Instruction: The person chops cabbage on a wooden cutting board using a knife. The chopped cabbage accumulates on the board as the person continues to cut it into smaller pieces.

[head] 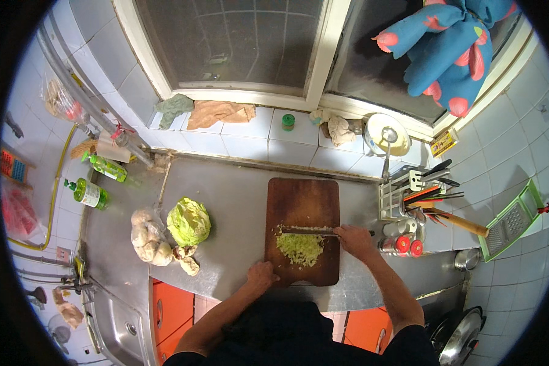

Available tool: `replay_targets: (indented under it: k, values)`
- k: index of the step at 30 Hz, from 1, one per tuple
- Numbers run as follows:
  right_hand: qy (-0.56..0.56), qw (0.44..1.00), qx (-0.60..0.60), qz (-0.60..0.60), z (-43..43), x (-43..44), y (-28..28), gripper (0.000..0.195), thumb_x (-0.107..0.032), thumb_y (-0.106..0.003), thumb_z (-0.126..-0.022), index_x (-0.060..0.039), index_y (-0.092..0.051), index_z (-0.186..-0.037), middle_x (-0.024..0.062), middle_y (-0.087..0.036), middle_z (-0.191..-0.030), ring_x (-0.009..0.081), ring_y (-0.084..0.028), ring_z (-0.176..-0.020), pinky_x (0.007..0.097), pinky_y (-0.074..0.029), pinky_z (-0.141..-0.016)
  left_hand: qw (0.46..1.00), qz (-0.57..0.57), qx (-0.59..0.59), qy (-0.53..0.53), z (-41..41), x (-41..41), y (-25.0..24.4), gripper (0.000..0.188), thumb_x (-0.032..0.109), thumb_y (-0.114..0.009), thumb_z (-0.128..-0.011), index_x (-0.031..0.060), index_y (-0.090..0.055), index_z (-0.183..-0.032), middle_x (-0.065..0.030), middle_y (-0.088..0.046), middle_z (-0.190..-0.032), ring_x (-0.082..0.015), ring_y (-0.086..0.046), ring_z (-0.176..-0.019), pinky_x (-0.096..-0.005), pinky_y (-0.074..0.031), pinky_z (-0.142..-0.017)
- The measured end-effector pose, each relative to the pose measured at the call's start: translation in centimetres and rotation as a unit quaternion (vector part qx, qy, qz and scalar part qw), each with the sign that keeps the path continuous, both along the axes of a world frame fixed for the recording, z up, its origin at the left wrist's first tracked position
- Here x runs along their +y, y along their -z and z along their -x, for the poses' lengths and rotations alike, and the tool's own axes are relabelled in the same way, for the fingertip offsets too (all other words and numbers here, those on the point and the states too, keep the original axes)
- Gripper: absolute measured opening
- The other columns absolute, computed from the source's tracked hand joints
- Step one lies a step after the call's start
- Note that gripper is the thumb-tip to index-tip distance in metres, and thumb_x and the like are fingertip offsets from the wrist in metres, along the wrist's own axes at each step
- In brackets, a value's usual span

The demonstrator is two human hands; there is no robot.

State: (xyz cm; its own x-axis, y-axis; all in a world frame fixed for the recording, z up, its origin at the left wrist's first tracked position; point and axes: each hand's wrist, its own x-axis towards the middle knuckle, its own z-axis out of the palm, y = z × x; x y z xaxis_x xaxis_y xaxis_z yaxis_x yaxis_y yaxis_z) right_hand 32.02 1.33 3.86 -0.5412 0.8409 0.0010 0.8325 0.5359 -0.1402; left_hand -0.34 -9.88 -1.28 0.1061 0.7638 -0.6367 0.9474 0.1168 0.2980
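Observation:
A brown wooden cutting board (302, 201) lies on the steel counter with a heap of finely chopped pale green vegetable (302, 248) on its middle. My right hand (354, 240) is closed on the handle of a kitchen knife (307, 231), whose blade lies across the far edge of the heap. At the board's near left edge rests my left hand (262, 275); its fingers are curled, and whether they grip the edge is not clear. Left of the board are a leafy green cabbage (188, 222), a plastic bag of pale round vegetables or mushrooms (150, 240) and loose brownish pieces (189, 265).
A steel sink (130, 328) is at lower left, green pump bottles (90, 194) behind it. To the right stand a utensil rack (393, 201), red-lidded jars (402, 245) and a green-framed grater (508, 228). A bowl with a ladle (386, 137) sits on the tiled ledge.

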Motion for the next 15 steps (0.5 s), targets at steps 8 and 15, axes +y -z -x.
replay_targets:
  k: [8,15]
  values:
    - [-0.061,0.996,0.019,-0.057,2.5,6.7,0.7,0.017,-0.018,-0.066,-0.089,-0.0161,-0.064,-0.106,0.0038,-0.067,-0.096,0.0271,-0.069,-0.095,0.0423,-0.056,-0.081,1.000,-0.018,0.004,-0.018,0.1,-0.5,1.8,0.046,0.044,-0.084,-0.080,0.0062,-0.074,-0.104,-0.0173,-0.073,-0.102,-0.0354,-0.071,-0.102,-0.0475,-0.059,-0.085]
    - [-0.170,0.985,0.008,-0.038,3.2,6.6,2.4,0.014,-0.011,-0.065,-0.085,-0.0139,-0.061,-0.098,0.0036,-0.061,-0.087,0.0247,-0.067,-0.088,0.0415,-0.055,-0.077,0.999,0.037,0.023,-0.028,-0.3,0.1,0.2,0.051,0.047,-0.082,-0.081,0.0067,-0.072,-0.111,-0.0166,-0.072,-0.110,-0.0345,-0.070,-0.107,-0.0450,-0.059,-0.088]
